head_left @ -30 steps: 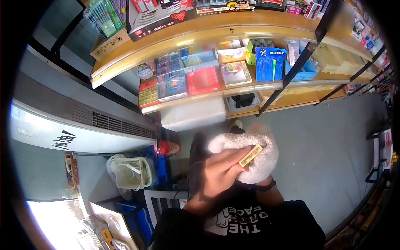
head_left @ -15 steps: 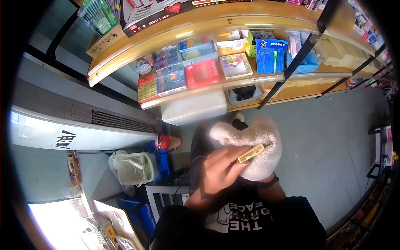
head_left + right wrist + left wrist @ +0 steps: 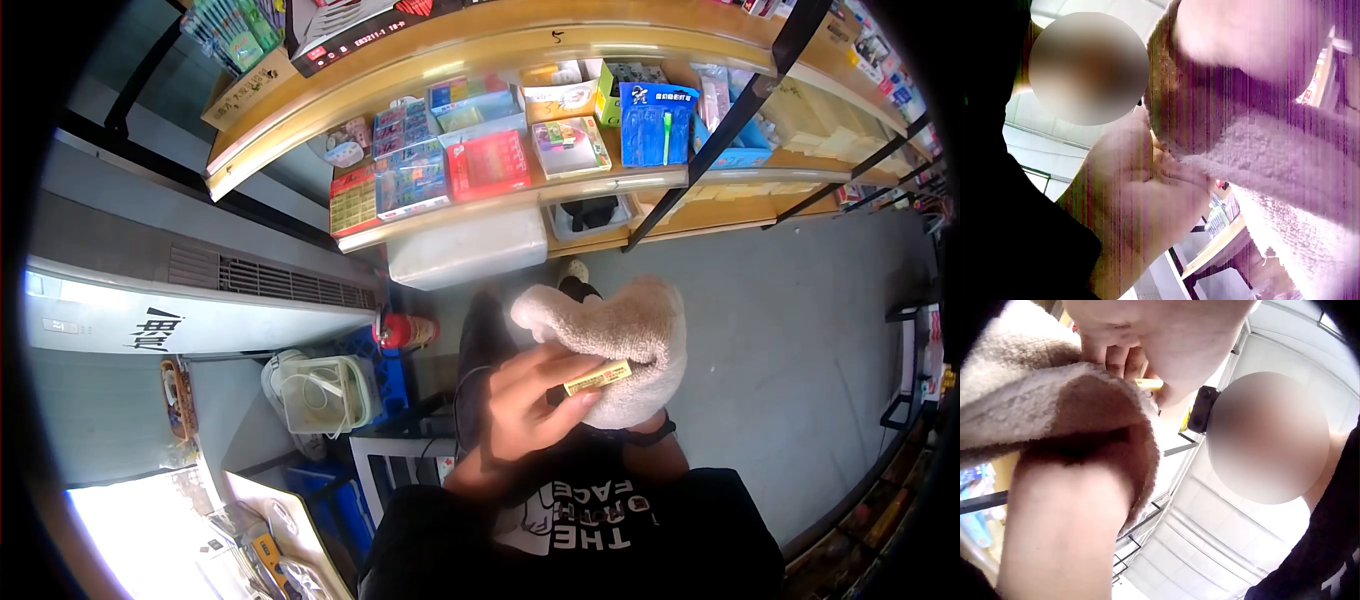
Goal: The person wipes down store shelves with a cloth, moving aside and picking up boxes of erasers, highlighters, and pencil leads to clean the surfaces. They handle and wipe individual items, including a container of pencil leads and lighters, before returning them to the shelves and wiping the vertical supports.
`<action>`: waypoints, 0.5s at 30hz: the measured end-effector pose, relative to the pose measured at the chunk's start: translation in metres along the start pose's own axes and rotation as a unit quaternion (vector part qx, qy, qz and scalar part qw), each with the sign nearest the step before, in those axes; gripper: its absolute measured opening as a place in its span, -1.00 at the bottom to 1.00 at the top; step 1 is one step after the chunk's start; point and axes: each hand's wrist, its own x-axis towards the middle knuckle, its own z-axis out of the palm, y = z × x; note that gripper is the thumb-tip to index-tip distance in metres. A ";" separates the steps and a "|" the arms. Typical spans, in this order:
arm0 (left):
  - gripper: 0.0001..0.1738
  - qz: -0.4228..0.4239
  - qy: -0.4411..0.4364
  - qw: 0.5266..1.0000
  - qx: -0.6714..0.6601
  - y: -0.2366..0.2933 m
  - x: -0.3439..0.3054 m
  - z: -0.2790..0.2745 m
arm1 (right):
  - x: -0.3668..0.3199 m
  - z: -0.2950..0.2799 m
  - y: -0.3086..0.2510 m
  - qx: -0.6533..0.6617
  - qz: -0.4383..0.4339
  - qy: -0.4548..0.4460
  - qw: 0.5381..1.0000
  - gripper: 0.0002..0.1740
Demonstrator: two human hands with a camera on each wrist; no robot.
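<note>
My left hand (image 3: 525, 405) pinches a small yellow printed box (image 3: 598, 377) between thumb and fingers, against the front of a pale fluffy towel (image 3: 650, 320). The towel is draped over my right hand, which it hides in the head view; only the forearm and a dark wristband show below it. In the left wrist view, my left hand (image 3: 1166, 334) is at the top, a bit of the yellow box (image 3: 1149, 383) at its fingertips. Part of my right hand (image 3: 1247, 40) shows at the towel's opening in the right wrist view, its fingers hidden.
Shelves (image 3: 450, 232) with boxed goods stand ahead, with a white bin (image 3: 468, 250) under them. Left are a white appliance (image 3: 110, 310), a red extinguisher (image 3: 398, 330) and a plastic tub (image 3: 325, 400). Grey floor (image 3: 780, 330) extends to the right.
The yellow box has turned from a steep slant to nearly level, still pinched by my left hand. The towel-covered right hand has shifted slightly right and up in the head view.
</note>
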 end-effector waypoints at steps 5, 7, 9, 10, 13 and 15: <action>-0.60 -0.024 0.011 0.998 -0.063 0.002 0.003 0.000 | -0.001 0.004 -0.003 -0.022 -0.013 -0.002 1.000 -0.58; -0.62 -0.041 0.026 0.997 -0.066 0.008 0.008 0.004 | -0.001 0.006 -0.005 -0.034 -0.021 -0.004 0.999 -0.59; -0.68 -0.061 0.043 0.996 -0.046 0.014 0.011 0.007 | -0.001 0.006 -0.007 -0.044 -0.028 -0.006 0.999 -0.60; -0.65 -0.053 0.035 0.997 -0.047 0.012 0.009 0.006 | -0.002 0.007 -0.007 -0.049 -0.030 -0.005 0.998 -0.60; -0.54 -0.038 0.035 0.996 -0.066 0.003 -0.001 0.003 | -0.003 0.008 -0.008 -0.059 -0.034 -0.005 0.998 -0.61; -0.42 -0.039 0.065 0.992 -0.097 0.000 -0.006 0.007 | -0.003 0.009 -0.008 -0.064 -0.037 -0.006 0.997 -0.62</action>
